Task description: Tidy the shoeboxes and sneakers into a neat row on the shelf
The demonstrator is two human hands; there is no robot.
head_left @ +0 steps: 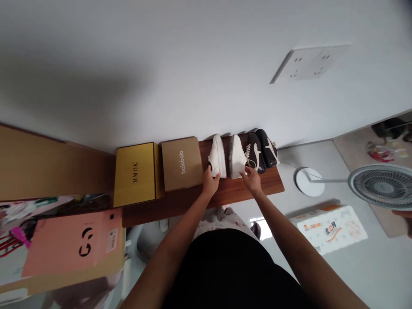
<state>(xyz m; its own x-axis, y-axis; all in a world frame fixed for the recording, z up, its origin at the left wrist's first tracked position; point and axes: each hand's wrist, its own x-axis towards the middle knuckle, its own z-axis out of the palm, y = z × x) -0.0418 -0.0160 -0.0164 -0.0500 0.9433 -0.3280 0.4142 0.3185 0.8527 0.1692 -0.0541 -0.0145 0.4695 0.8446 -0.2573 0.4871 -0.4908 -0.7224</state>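
Note:
A pair of white sneakers stands on a dark wooden shelf board (231,187), toes toward the wall. My left hand (211,182) is closed on the heel end of the left white sneaker (217,155). At the heel of the right white sneaker (238,156), my right hand (251,180) grips with thumb and fingers. That sneaker leans on its side, so its grey sole edge shows. Right beside it is a pair of dark brown shoes (268,148) with cream trim. A brown balabala shoe box (182,165) lies just left of the sneakers.
Farther left are a yellow MMOK box (135,176) and a pink box (71,242). On the floor to the right stand a fan (383,187) on a round white base and a tissue pack (331,229). A socket panel (310,63) is on the wall.

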